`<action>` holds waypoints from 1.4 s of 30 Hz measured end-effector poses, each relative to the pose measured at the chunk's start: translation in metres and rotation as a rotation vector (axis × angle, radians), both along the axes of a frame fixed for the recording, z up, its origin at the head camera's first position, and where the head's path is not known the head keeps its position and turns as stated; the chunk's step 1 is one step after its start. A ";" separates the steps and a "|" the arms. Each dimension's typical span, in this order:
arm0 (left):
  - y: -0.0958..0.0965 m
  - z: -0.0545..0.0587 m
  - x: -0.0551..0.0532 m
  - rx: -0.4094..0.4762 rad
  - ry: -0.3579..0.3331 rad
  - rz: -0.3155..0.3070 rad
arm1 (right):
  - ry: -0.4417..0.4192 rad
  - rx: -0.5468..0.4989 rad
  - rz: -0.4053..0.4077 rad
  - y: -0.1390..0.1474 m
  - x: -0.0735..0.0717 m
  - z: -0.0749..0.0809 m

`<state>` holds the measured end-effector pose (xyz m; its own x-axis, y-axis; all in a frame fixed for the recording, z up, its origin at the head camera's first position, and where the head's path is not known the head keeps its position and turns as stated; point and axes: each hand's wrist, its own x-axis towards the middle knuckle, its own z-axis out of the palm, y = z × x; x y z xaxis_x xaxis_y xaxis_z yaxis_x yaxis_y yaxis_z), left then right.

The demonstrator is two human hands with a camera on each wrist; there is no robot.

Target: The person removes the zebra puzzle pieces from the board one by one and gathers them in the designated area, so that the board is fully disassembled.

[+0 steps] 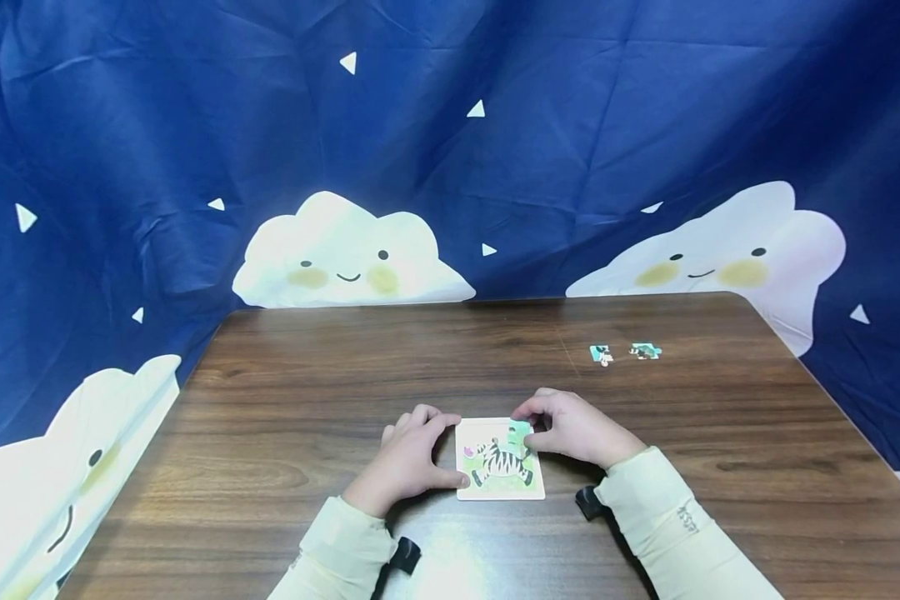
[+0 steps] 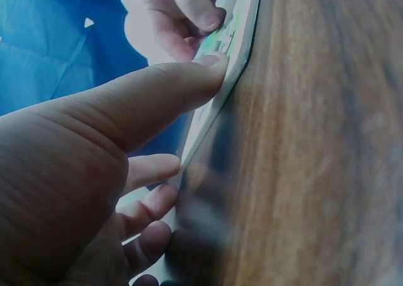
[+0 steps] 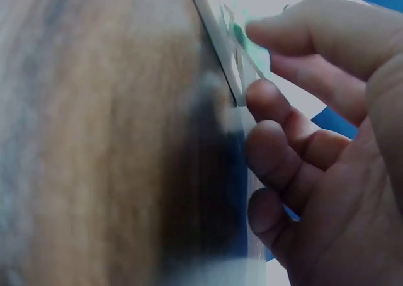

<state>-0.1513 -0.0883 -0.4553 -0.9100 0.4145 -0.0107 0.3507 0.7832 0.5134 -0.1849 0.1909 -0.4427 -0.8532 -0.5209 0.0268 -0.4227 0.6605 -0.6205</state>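
Well left of the board, we see a white cloud on the blue backdrop. Nearer the board, on its left, we find the left sleeve, then the left hand, spread, its thumb pressing on the board's near left corner and its index finger touching the far left one. The board lies flat on the brown counter and shows a zebra. Over the board's far right corner we see a green piece, tilted against the board. Just right of the board, the right hand pinches that piece between thumb and fingers. Beyond the board, to its right, we have two small pieces on the counter, the white-and-blue one near the teal one, apart. Right of the board, closer to us, is the right sleeve.
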 end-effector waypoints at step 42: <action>0.001 0.004 0.003 -0.026 0.013 -0.005 | 0.121 0.033 -0.105 0.014 -0.004 0.005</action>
<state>-0.1483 -0.0870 -0.4508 -0.9078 0.4192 -0.0100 0.3614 0.7942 0.4885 -0.1891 0.2045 -0.4378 -0.8944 -0.4315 0.1175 -0.4210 0.7238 -0.5466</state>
